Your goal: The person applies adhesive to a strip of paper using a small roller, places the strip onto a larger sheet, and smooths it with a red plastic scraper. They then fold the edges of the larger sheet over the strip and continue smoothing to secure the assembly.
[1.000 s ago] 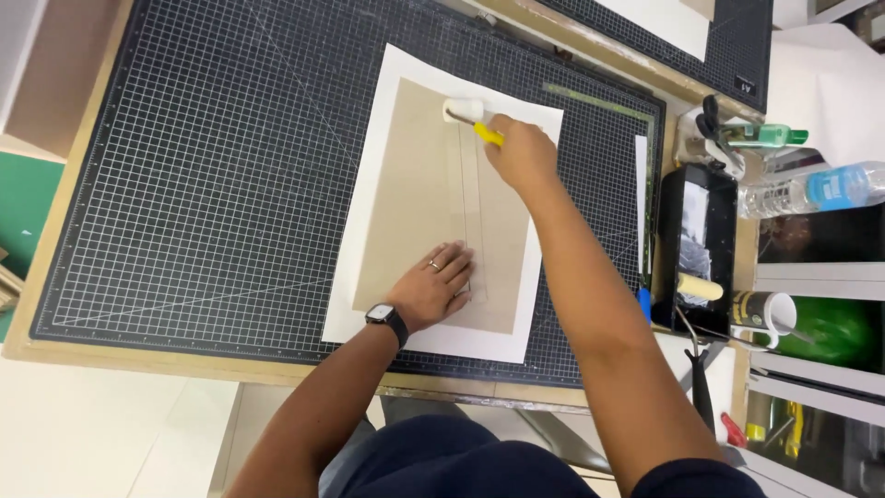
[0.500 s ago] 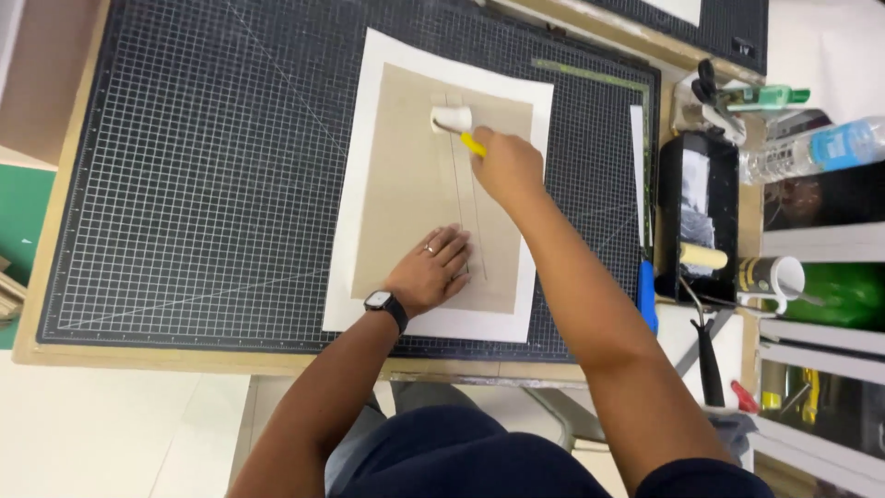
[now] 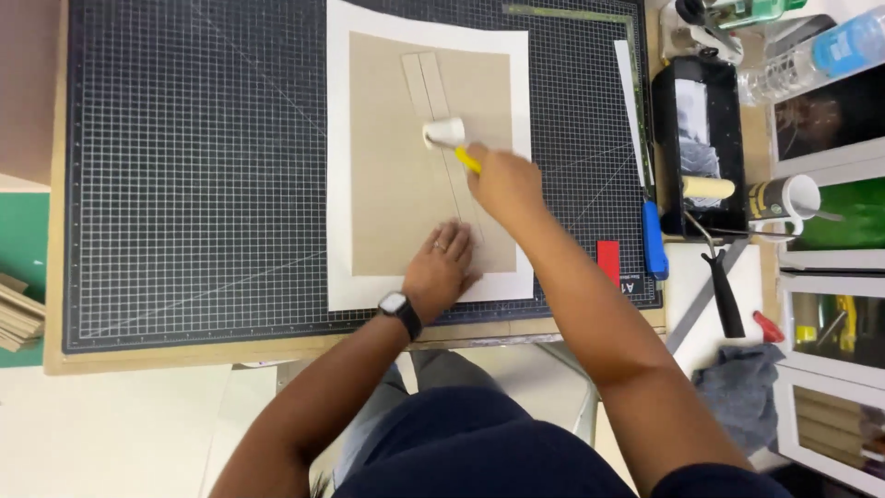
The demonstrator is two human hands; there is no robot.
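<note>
At the far left edge of the desk a green surface shows, with a stack of thin wooden boards lying on it. Next comes the large dark cutting mat with its white grid, which covers most of the desk top. On the mat lies a white sheet, and on that a smaller tan board with two narrow tan strips laid side by side down its middle. The left hand, with a black watch on the wrist and a ring on one finger, lies flat on the lower part of the tan board, fingers spread and pressing down, holding nothing. Just above and to the right, the right hand has its fingers closed around the yellow handle of a small white roller, whose drum rests on the strips near the middle of the board. Right of the sheet, a metal ruler runs along the top of the mat and a white paper strip lies upright. Beyond the mat edge stands a black paint tray holding a foam roller with a blue handle, then a tan cup, a plastic bottle above it, and a grey cloth low on the right.
</note>
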